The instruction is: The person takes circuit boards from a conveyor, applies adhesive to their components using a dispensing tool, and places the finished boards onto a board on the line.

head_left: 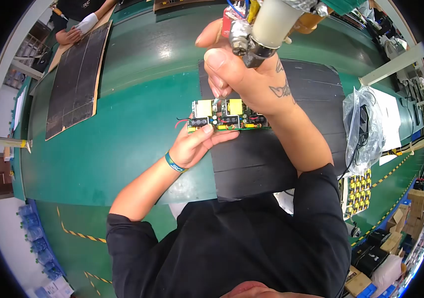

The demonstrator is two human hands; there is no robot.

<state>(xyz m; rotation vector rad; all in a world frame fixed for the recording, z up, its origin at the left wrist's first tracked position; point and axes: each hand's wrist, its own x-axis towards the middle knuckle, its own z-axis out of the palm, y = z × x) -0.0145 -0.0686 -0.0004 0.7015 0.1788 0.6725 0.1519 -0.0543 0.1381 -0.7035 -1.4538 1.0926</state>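
My left hand (pixel 197 144) grips the near edge of a strip of green circuit boards (pixel 230 120), thumb on top and fingers underneath. The strip carries yellow transformers, black capacitors and white parts, with red and black wires at its left end. My right hand (pixel 246 74) is closed above the strip, around what looks like a glue gun (pixel 274 25) with a white cylinder, black end piece and red part. A thin pale tip shows below my right fingers, close to the parts on the strip. My right hand hides the tool's grip and some of the strip.
A black mat (pixel 256 171) lies under the boards on the green table (pixel 122 149). To the right are a clear plastic bag (pixel 363 129) with a black cable and a panel of yellow-part boards (pixel 359 191). Across the table, a gloved co-worker's hand (pixel 87 24) rests near a black board (pixel 79 79).
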